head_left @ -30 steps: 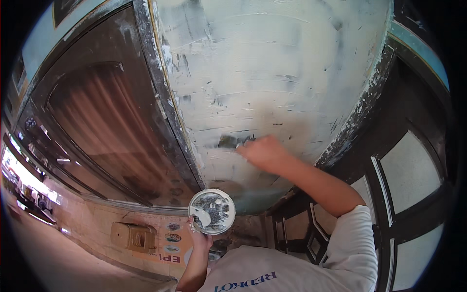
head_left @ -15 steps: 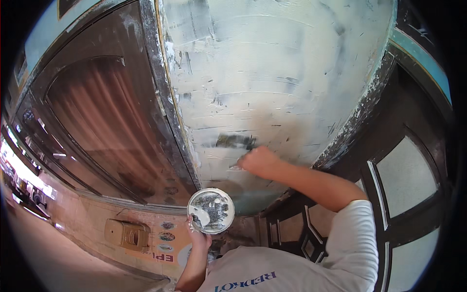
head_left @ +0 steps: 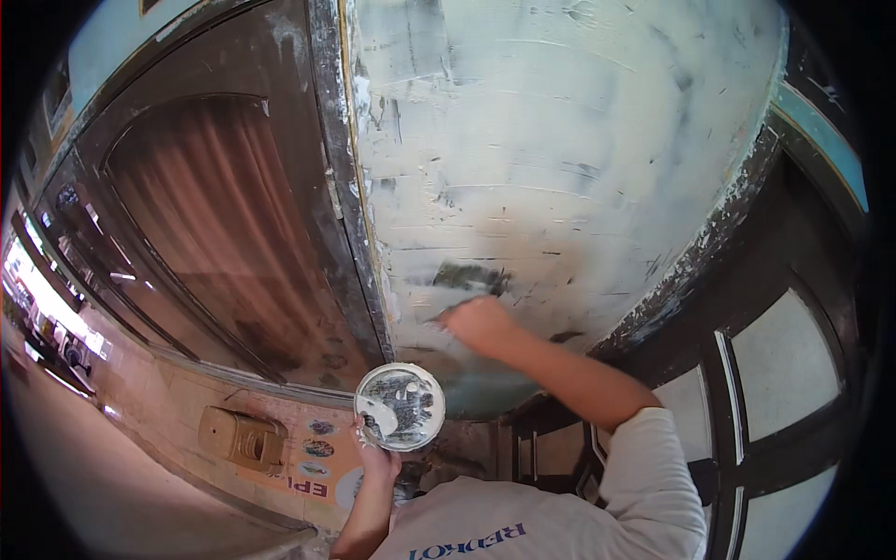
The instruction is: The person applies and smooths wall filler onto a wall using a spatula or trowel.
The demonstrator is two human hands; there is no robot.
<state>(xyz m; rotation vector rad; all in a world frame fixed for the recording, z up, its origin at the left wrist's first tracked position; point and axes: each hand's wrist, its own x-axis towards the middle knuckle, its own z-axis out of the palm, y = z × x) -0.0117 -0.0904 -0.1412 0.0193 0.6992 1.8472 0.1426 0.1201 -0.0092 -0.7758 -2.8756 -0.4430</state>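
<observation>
My right hand (head_left: 476, 326) grips a thin scraper (head_left: 442, 317) against the lower part of the white-smeared wall (head_left: 551, 121), just below a dark bare patch (head_left: 467, 276); the tool's blade is hard to make out. My left hand (head_left: 375, 448) holds a round white container or lid (head_left: 399, 405) by its left lower side, with white paste and dark smears on its face. The paste lies streaked across the wall, rougher along both side edges.
A dark glazed door (head_left: 215, 215) with reddish curtain stands left, a dark panelled door (head_left: 775, 364) right. A tan plastic stool (head_left: 243, 437) sits on a printed orange sheet (head_left: 313, 471) on the tiled floor (head_left: 159, 429). A bright opening shows at far left.
My right hand has moved down and left along the wall with the scraper. The doors and wall have shifted slightly rightward in the picture. My left hand still holds the round container.
</observation>
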